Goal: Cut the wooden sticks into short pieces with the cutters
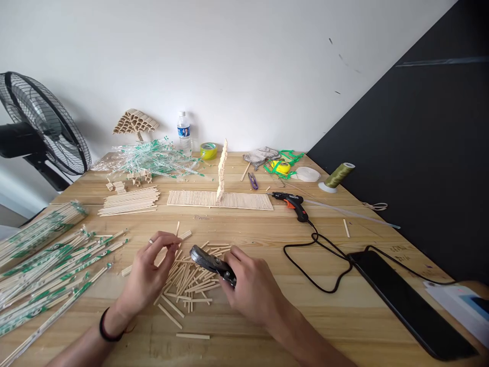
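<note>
At the near edge of a pale plank table (344, 316), the person's right hand (254, 288) closes around one pair of metal cutting pliers (212, 263), its head over a loose pile of short cut bamboo sticks (191, 280). The left hand (151, 270) pinches one thin stick (177, 232) between fingertips. Toward the far edge lie one flat stick mat (219, 200) bearing one upright stick column (222, 171), and one black-and-orange glue gun (292, 202).

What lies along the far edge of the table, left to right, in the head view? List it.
Wooden fan-shaped model → water bottle → tape roll → grey cloth → white tape roll → spool of olive thread.
</note>
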